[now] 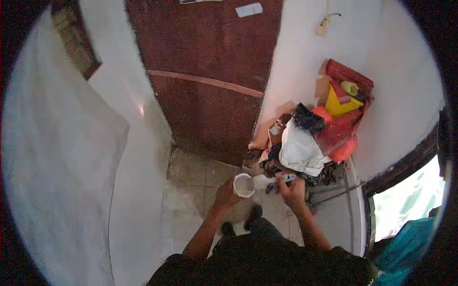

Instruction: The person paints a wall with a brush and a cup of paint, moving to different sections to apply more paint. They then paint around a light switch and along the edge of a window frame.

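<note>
In front of my body, my left hand (pixel 225 196) is wrapped round the side of a small white cup (pixel 237 191). The cup is upright, and its inside looks greyish-white; I cannot make out how full it is. My right hand (pixel 292 190) grips the handle of a paintbrush (pixel 262 181). The brush lies sideways with its whitish head at the cup's right rim. Whether the head touches the rim or sits just over it, I cannot tell.
A dark red door (pixel 205 119) stands ahead between white walls. To the right is a pile with a white sack (pixel 300 148), a black bag and red and yellow items. A cord with a pale fitting (pixel 322 28) hangs on the wall. Teal cloth (pixel 405 252) is at lower right.
</note>
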Tool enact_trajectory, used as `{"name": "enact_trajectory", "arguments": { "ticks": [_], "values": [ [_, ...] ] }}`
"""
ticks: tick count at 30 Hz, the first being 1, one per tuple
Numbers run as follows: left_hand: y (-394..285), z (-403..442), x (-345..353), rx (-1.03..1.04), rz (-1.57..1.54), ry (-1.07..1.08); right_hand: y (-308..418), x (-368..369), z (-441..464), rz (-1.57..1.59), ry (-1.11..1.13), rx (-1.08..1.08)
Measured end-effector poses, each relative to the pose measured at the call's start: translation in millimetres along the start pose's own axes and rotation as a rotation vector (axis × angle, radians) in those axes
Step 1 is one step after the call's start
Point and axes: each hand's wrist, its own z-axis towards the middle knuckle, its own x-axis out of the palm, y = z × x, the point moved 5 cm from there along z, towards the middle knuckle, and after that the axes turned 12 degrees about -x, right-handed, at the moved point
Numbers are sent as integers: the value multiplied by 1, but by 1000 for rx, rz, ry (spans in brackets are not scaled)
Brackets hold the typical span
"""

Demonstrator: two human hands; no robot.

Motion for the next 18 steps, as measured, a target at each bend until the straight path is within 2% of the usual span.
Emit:
{"name": "enact_trajectory", "arguments": {
  "ticks": [1, 3, 4, 6, 8, 9, 11, 12, 16, 18],
  "values": [
    [4, 17, 1, 38, 7, -29, 3, -6, 12, 0, -15, 25],
    [8, 49, 10, 108, 18, -80, 43, -9, 27, -1338, -77, -898],
    [10, 62, 16, 138, 23, -105, 32, -15, 40, -1338, -64, -863],
    [9, 80, 25, 144, 34, -105, -11, -40, 68, -556, -146, -284],
    [-6, 112, 27, 107, 113, -106, -6, -49, 96, -118, -146, -40],
    [-9, 126, 31, 87, 156, -107, -21, -56, 105, -99, -119, 18],
    [5, 156, 48, -6, 163, -40, -21, -75, 134, -172, -167, -104],
    [10, 180, 56, -66, 156, -8, -30, -82, 147, -163, -169, -96],
    [-26, 224, 64, -47, 103, 43, -77, -94, 170, 31, -217, 18],
    [-44, 260, 71, 0, -64, 57, -104, -101, 195, 104, -265, 44]
  ]
}}
